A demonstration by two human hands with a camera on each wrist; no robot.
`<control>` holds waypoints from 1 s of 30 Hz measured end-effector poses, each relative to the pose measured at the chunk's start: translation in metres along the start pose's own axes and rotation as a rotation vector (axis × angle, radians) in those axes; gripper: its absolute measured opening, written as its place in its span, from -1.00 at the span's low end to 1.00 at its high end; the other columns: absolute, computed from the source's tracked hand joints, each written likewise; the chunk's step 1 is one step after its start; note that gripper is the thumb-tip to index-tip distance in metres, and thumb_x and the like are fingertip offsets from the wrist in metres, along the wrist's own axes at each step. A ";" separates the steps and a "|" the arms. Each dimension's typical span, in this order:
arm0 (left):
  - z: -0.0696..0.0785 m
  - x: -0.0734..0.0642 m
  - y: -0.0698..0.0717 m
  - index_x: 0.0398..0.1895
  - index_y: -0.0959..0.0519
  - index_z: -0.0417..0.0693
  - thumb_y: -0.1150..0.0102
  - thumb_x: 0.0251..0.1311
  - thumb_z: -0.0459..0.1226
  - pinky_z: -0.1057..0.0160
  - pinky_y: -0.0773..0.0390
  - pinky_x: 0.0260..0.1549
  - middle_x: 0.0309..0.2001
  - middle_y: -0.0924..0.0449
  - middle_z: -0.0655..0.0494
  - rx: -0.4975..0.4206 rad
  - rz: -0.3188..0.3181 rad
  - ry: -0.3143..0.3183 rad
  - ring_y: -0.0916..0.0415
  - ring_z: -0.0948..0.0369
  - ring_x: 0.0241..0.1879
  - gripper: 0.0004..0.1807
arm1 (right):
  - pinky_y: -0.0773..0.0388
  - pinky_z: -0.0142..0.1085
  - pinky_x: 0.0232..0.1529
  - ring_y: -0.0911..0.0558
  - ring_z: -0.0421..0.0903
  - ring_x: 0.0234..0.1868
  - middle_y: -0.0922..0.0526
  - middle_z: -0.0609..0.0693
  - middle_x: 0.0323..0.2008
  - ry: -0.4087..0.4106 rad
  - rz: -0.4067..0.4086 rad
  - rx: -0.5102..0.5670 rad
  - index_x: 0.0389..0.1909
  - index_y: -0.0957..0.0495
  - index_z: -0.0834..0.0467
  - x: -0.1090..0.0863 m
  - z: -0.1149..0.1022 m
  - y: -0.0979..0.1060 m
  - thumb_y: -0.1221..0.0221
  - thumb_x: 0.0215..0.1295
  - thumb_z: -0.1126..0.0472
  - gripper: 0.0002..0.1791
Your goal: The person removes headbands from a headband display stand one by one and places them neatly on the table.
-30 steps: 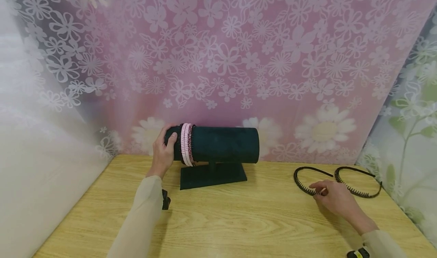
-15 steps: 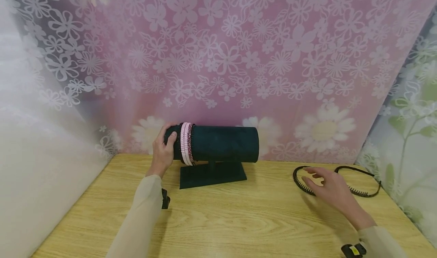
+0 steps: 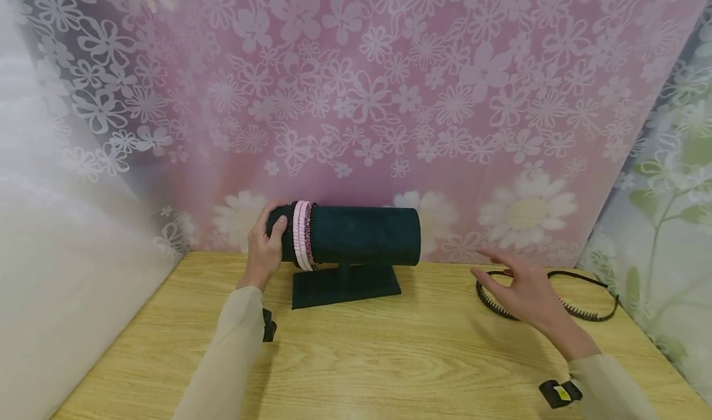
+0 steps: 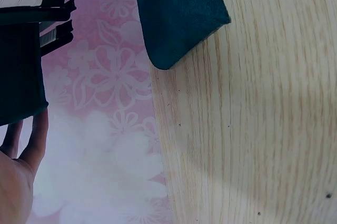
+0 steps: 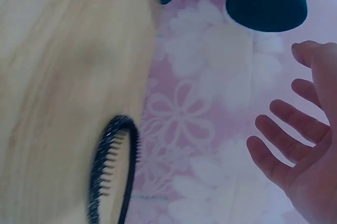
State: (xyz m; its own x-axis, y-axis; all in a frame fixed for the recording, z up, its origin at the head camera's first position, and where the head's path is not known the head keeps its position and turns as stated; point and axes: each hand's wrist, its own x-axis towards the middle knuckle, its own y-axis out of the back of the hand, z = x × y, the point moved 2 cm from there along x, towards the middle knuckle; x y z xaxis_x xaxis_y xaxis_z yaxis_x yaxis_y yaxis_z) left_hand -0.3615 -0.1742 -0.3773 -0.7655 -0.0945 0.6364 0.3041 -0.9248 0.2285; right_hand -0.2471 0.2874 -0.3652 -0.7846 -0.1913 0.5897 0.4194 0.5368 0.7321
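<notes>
A dark green roll-shaped headband stand stands upright on its flat base. Around its left part sit several headbands, among them pink ones and a glittery one. My left hand grips the roll's left end, thumb in front and fingers over the top; the left wrist view shows fingers at that end. My right hand hangs in the air with fingers spread, holding nothing. Below and behind it lies a black toothed headband, partly hidden by the hand in the head view. The right wrist view also shows this black headband.
Another black toothed headband lies farther right, near the table's right edge. The wood-grain table meets a pink flowered curtain behind the stand. Pale sheeting hangs at both sides.
My right hand has come up off the nearer black headband and drifted left, its fingers spreading. The headbands on the table stayed put. My left hand keeps its grip on the stand.
</notes>
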 end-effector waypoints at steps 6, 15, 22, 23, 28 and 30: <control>-0.005 0.001 0.000 0.37 -0.46 0.05 0.06 0.54 -0.09 -0.11 -0.38 0.33 0.32 -0.53 0.12 0.010 -0.003 -0.005 -0.49 0.09 0.24 -0.57 | -0.62 0.19 -0.02 -0.64 0.24 0.13 -0.64 0.23 0.21 0.005 -0.002 0.023 0.35 -0.53 0.06 0.013 -0.013 0.000 -0.34 0.35 0.07 -0.44; -0.004 0.000 0.000 0.39 -0.45 0.03 0.09 0.55 -0.08 -0.12 -0.37 0.35 0.34 -0.52 0.09 0.025 -0.005 0.003 -0.47 0.07 0.26 -0.55 | -0.53 0.25 0.10 -0.55 0.27 0.30 -0.60 0.22 0.29 0.040 0.003 0.056 0.37 -0.51 0.02 0.030 -0.032 0.001 -0.35 0.32 0.04 -0.40; -0.002 -0.001 0.000 0.39 -0.44 0.04 0.09 0.54 -0.06 -0.11 -0.37 0.36 0.35 -0.50 0.08 0.029 -0.005 0.007 -0.46 0.07 0.28 -0.54 | -0.40 0.33 0.23 -0.46 0.28 0.38 -0.52 0.19 0.37 0.045 -0.023 0.085 0.41 -0.47 -0.02 0.040 -0.044 -0.001 -0.37 0.30 0.01 -0.34; -0.002 -0.001 0.000 0.39 -0.44 0.04 0.09 0.54 -0.06 -0.11 -0.36 0.36 0.35 -0.50 0.07 0.025 -0.005 0.006 -0.46 0.07 0.28 -0.54 | -0.39 0.34 0.25 -0.45 0.28 0.40 -0.51 0.17 0.39 0.047 -0.028 0.087 0.42 -0.46 -0.03 0.041 -0.046 -0.001 -0.38 0.29 0.00 -0.33; -0.002 -0.002 0.000 0.39 -0.44 0.01 0.08 0.54 -0.07 -0.13 -0.37 0.35 0.36 -0.49 0.03 0.021 -0.004 0.002 -0.47 0.04 0.28 -0.54 | -0.35 0.36 0.27 -0.42 0.26 0.42 -0.48 0.15 0.41 0.067 -0.042 0.106 0.43 -0.44 -0.06 0.050 -0.054 -0.003 -0.39 0.28 -0.02 -0.30; -0.003 -0.002 0.000 0.39 -0.44 0.01 0.08 0.53 -0.07 -0.14 -0.38 0.34 0.36 -0.50 0.04 0.023 -0.004 0.005 -0.47 0.03 0.28 -0.54 | -0.35 0.35 0.28 -0.43 0.25 0.42 -0.48 0.15 0.41 0.085 -0.040 0.122 0.43 -0.45 -0.06 0.054 -0.058 -0.005 -0.39 0.27 0.00 -0.30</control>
State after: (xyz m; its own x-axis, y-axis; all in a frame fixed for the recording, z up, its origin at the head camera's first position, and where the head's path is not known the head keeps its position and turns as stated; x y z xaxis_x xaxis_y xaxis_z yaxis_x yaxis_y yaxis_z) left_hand -0.3614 -0.1752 -0.3803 -0.7694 -0.0932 0.6319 0.3146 -0.9163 0.2480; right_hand -0.2653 0.2268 -0.3171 -0.7558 -0.2810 0.5914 0.3256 0.6224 0.7118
